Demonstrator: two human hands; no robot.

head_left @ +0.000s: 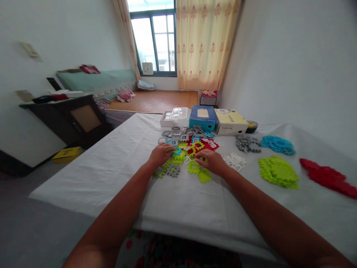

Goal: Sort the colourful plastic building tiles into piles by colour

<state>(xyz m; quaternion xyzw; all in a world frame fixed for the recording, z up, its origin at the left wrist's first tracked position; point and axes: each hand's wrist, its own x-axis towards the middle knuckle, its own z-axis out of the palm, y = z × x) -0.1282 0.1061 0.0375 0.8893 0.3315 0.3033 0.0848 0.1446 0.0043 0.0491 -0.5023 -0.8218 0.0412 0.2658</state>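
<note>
Head view shows two bare hands over a mixed heap (183, 145) of flat, notched plastic pcs, approx. mid-tbl on a white cloth (111, 163). L hand (161, 154) is at the heap's left side, fingertips at a blue pc (176, 150); looks like a pinch, but can't tell for sure whether it's gripped or only touched. R hand (211, 160) is at the heap's right side, fingers half curled, w/ a white frame pc (187, 160) near the fingertips, on the side toward L hand; can't tell if anything's held there either.

Progress, as I'd judge it: part-way. Done, by the look of it: five one-colour groups set apart on the right, i.e. a white pile (234, 161) nearest R hand, a grey pile (248, 143) and a blue pile (277, 144) further back, a green pile (277, 171) in front of the blue, and a red pile (326, 176) farthest right. Left to do: the heap itself, w/ grey, white, blue, red, yellow & green pcs jumbled, greys mostly at the back, greens mostly up front. A grey pc (173, 170) and a green pc (205, 175) lie at its near edge, on no pile. Quite a lot remains, I'd say; exact no. can't be counted, too much overlap.
</note>
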